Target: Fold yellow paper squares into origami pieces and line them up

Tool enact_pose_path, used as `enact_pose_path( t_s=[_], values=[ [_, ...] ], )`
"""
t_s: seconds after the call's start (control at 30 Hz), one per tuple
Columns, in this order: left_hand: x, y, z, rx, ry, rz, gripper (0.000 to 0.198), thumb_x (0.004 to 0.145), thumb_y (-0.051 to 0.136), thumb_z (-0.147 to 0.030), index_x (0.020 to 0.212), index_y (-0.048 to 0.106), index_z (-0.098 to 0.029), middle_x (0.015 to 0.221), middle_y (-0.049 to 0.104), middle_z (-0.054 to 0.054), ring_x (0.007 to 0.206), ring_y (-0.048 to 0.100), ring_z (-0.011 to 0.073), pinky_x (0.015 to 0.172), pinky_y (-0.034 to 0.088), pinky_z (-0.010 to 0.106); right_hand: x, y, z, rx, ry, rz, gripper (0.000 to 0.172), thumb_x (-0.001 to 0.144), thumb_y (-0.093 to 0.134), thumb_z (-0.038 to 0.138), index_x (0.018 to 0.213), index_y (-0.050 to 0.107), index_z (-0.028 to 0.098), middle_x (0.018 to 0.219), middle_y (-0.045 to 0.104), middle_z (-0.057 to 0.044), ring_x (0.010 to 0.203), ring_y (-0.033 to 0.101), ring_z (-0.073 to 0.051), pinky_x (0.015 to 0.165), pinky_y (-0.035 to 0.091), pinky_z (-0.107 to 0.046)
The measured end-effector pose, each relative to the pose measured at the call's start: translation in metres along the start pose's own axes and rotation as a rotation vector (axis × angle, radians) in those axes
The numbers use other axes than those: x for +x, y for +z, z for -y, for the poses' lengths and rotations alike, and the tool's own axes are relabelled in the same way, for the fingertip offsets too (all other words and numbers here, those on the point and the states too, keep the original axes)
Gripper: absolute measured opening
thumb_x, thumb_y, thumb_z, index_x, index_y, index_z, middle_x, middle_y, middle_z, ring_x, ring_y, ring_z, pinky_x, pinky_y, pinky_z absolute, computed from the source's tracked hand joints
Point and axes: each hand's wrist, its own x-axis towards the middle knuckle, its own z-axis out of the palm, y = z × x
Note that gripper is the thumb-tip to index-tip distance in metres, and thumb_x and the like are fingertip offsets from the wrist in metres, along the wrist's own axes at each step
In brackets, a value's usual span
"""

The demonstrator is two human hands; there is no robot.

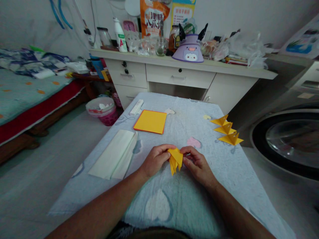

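As hands [156,160] [197,162] pinch folded yellow paper [175,158] | tips nearward | long axis near-far

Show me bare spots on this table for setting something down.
Bare tablecloth lies between the yellow paper stack and the three folded yellow pieces, also right of the right hand, nearer than those pieces. Crowded: the left side, with that stack, a pale sheet and slim white object; the desk behind.
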Motion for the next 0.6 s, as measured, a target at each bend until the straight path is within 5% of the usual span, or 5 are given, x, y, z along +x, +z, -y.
enact_pose_path(
  t_s=[0.6],
  values=[
    [0.0025, 0.0022, 0.0078, 0.072, 0.016, -0.016, 0.033, 0.084, 0.059, -0.032, 0.110, 0.068, -0.015, 0.105, 0.071, 0.008, 0.095, 0.065, 0.0204, 0.085, 0.049, 0.032, -0.0018, 0.0026, -0.0019, -0.038, -0.009, -0.022, 0.019, 0.089, 0.058, 0.032, 0.106, 0.059, 0.024, 0.098, 0.058, -0.004, 0.083, 0.056, -0.018, 0.072, 0.045, -0.030]
  ],
)
